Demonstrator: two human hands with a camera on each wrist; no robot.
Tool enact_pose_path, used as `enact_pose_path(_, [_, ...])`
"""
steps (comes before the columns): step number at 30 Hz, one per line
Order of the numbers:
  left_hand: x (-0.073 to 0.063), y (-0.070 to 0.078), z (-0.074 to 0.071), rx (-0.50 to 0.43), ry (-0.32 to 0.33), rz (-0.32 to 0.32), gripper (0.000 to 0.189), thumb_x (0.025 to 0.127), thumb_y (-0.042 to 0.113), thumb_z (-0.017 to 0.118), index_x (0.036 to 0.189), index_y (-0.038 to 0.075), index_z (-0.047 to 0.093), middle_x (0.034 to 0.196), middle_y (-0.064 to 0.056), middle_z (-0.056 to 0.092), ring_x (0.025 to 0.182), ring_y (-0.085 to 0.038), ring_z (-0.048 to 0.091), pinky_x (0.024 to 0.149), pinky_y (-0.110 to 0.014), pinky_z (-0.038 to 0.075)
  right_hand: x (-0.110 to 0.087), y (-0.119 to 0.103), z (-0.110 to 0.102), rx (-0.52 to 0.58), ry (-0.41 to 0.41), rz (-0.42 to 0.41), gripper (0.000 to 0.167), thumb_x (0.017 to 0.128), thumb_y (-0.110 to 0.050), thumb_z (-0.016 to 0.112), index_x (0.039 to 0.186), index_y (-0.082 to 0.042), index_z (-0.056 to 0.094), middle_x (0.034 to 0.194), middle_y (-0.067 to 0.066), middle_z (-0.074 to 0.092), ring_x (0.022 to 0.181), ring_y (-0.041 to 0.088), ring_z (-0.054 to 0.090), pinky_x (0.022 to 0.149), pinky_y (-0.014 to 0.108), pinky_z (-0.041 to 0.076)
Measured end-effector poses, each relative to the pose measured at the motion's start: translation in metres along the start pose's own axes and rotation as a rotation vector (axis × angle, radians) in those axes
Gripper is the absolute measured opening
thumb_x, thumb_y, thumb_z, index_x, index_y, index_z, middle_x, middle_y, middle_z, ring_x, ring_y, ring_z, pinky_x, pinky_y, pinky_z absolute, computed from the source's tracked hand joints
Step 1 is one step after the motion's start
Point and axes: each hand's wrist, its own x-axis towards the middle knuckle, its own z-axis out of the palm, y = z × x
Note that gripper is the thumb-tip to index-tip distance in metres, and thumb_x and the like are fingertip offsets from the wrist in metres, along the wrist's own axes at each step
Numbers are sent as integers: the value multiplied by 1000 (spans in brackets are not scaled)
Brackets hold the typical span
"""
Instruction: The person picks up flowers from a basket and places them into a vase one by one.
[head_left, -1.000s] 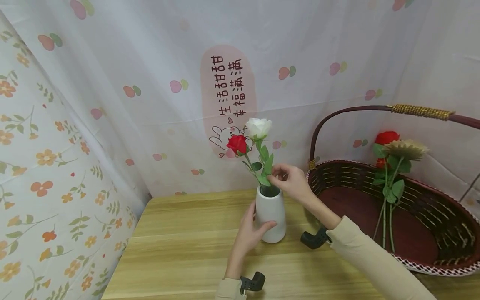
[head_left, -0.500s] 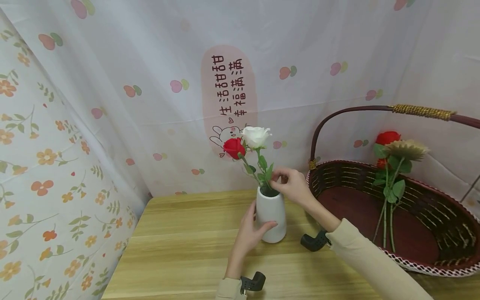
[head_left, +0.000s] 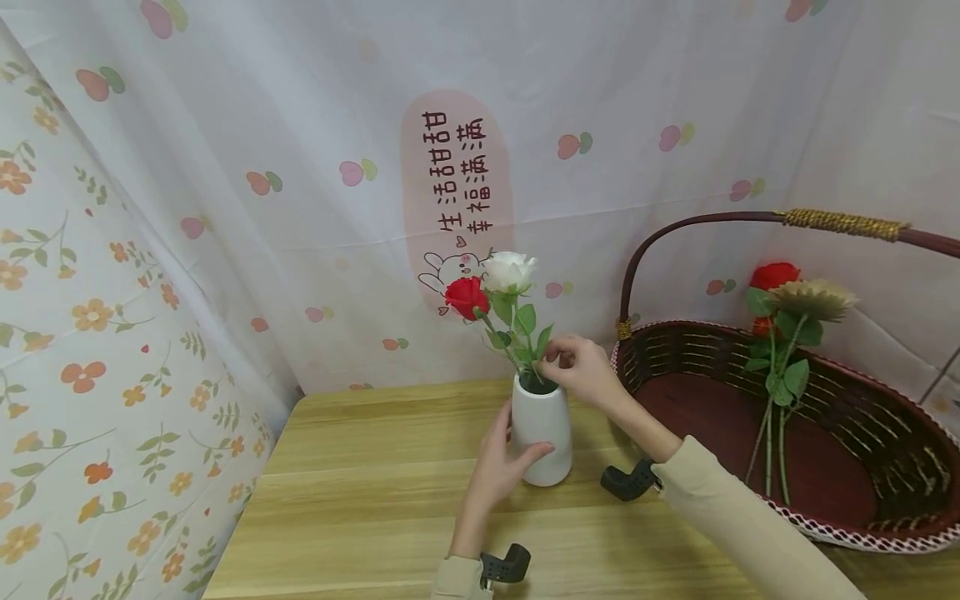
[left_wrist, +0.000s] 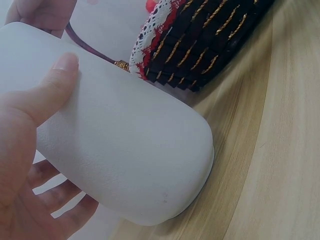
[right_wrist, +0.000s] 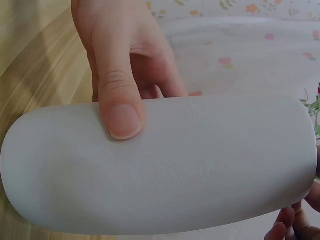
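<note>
A white vase (head_left: 542, 437) stands upright on the wooden table. My left hand (head_left: 497, 462) grips its side, the thumb (left_wrist: 55, 87) across the front and the fingers round the far side. In the vase are a white rose (head_left: 510, 272) and, left of it and a bit lower, a red rose (head_left: 467, 297). At the vase's mouth my right hand (head_left: 585, 368) pinches a green stem, apparently the white rose's; the exact contact is partly hidden by leaves. In the right wrist view, the right hand's fingers (right_wrist: 295, 225) show only at the lower right edge.
To the right stands a dark woven basket (head_left: 697, 333) with a tall handle (head_left: 675, 222). Inside it lean a red flower (head_left: 776, 274) and a beige flower (head_left: 813, 298) on long stems. A printed curtain (head_left: 330, 250) hangs behind the table (head_left: 360, 467).
Both roses have sunk lower and shifted slightly left over the vase. The right hand has come down a little towards the rim. My left hand and the vase have stayed put.
</note>
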Motion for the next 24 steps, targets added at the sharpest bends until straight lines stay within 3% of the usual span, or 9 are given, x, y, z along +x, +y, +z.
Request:
enact_pose_path(6, [0, 0, 0, -1, -1, -5, 82, 88, 42, 78, 154, 16, 37, 147, -7, 49, 131, -28, 50, 106, -50, 45, 0, 0, -2, -5, -17, -8, 13, 87, -16, 78, 83, -7, 70, 80, 2, 61, 69, 17, 49, 59, 28, 40])
enact_pose_path(11, [0, 1, 0, -1, -3, -5, 82, 89, 42, 78, 154, 16, 36, 148, -7, 49, 132, -28, 50, 106, -50, 45, -1, -2, -7, 38, -64, 22, 14, 89, -18, 79, 93, -6, 75, 82, 2, 63, 68, 17, 49, 57, 26, 39])
enact_pose_path(24, [0, 2, 0, -13, -4, 12, 78, 89, 39, 78, 153, 17, 38, 146, -5, 51, 131, -27, 51, 106, -51, 45, -3, -2, -21, 71, -128, 60, 32, 89, -29, 79, 110, -6, 74, 85, 1, 71, 74, 21, 62, 65, 30, 50])
